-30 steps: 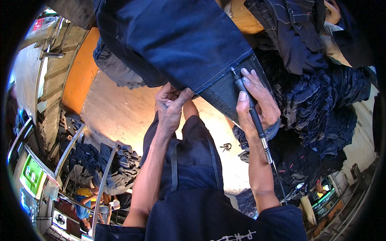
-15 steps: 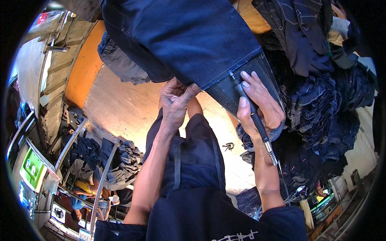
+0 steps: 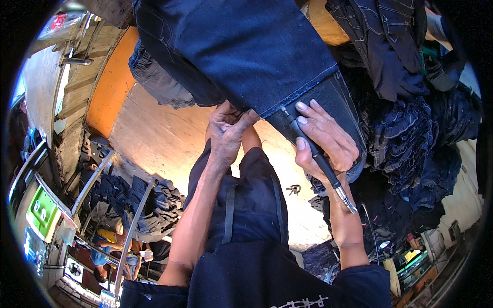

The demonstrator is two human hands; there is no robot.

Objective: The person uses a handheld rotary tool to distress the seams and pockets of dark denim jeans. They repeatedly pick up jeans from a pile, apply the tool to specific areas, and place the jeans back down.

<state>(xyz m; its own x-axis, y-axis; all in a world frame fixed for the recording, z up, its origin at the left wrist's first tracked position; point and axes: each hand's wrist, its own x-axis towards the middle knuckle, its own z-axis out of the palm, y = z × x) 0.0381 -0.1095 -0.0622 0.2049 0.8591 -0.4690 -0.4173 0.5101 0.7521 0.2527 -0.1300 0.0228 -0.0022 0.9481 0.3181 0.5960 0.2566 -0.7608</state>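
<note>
A dark blue denim leg (image 3: 257,51) lies stretched over a flat black board (image 3: 328,97), its stitched hem running slantwise across it. My right hand (image 3: 328,136) grips a pen-shaped rotary grinder (image 3: 313,149), whose small metal tip is at the hem, near its lower left corner. A flexible metal sleeve trails from the tool's back end. At that lower left corner my left hand (image 3: 228,126) pinches the hem edge between thumb and fingers. Part of what the left fingers hold is hidden under the cloth.
Dark garments hang and lie in a big heap (image 3: 405,123) on the right. Another pile of dark clothes (image 3: 128,200) lies at left behind metal rails. A small dark object (image 3: 293,190) is on the pale floor. People (image 3: 110,246) are at lower left.
The tool in my right hand has moved left and slightly down along the hem, toward my left hand. My left hand keeps its pinch with barely any shift.
</note>
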